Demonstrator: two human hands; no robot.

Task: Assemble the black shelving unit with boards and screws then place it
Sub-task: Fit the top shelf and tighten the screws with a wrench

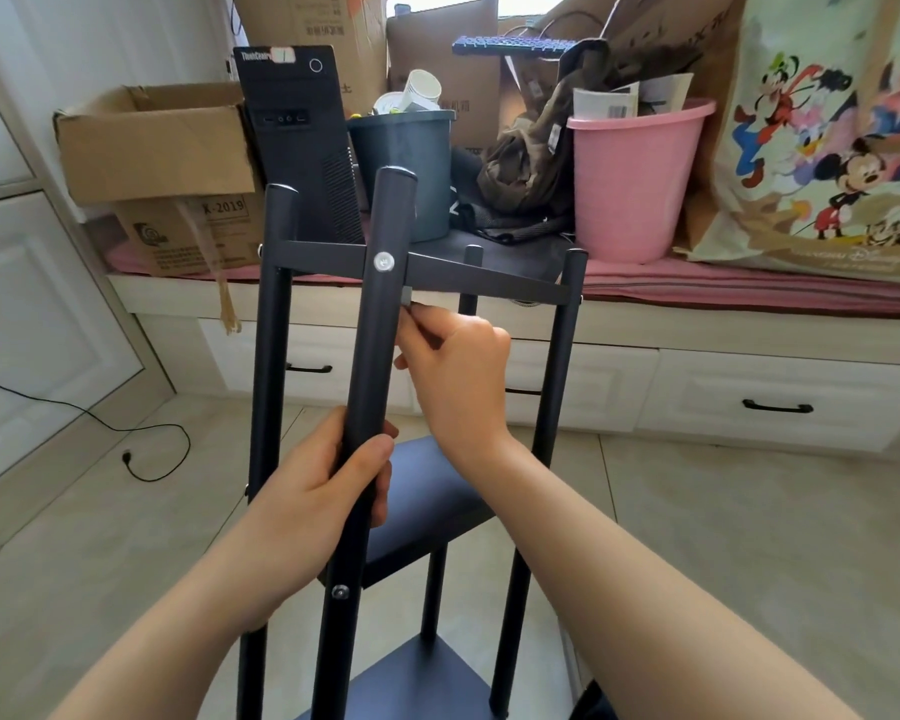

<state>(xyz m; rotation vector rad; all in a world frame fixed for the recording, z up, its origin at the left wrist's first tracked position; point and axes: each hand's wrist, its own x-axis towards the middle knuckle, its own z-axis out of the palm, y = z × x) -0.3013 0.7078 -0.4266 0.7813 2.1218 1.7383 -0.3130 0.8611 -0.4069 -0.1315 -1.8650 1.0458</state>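
Black shelving unit (489, 283): upright on floor, four round matte posts. Top board (328, 252) thin, black, at 12 o'clock of frame centre; middle board (427, 496) toward 6 o'clock; lowest board (427, 683) at bottom edge. Silver screw (384, 261) seated in nearest post (380, 324) at top-board level; second screw (340, 592) lower on same post.

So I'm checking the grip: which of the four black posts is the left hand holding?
The nearest post, the one the left hand wraps.
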